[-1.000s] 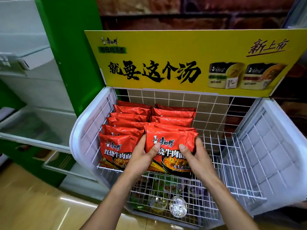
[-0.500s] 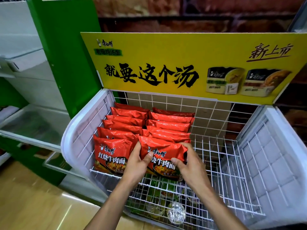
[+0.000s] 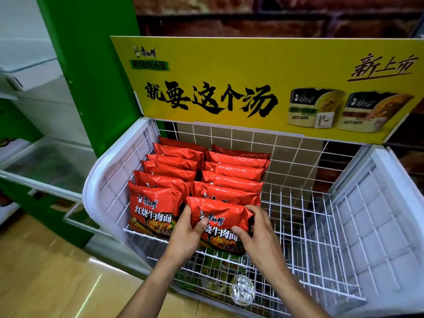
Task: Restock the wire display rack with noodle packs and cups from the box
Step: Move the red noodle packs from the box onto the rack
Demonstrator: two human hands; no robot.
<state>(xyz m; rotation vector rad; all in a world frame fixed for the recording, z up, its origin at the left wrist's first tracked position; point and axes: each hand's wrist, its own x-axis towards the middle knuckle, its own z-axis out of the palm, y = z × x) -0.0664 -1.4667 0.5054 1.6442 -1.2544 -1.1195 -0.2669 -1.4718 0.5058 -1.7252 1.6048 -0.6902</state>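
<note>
Noodle pack (image 3: pixel 220 214), left grip (image 3: pixel 186 240), right grip (image 3: pixel 260 237)

Noodle pack (image 3: pixel 220 218) has come down from above the second row and is now low at the wire shelf's (image 3: pixel 305 228) front edge. Right hand (image 3: pixel 260 237) shifted: fingers (image 3: pixel 250 208) now curl over the pack's top right corner. Left hand (image 3: pixel 186 239) dropped with it.

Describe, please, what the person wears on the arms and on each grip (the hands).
Nothing is worn. The left grip and the right grip are bare hands, with no gloves and no rings that I can see. The left forearm and the right forearm are bare to the picture's lower edge: no sleeve, no watch, no band at the wrists.
</note>
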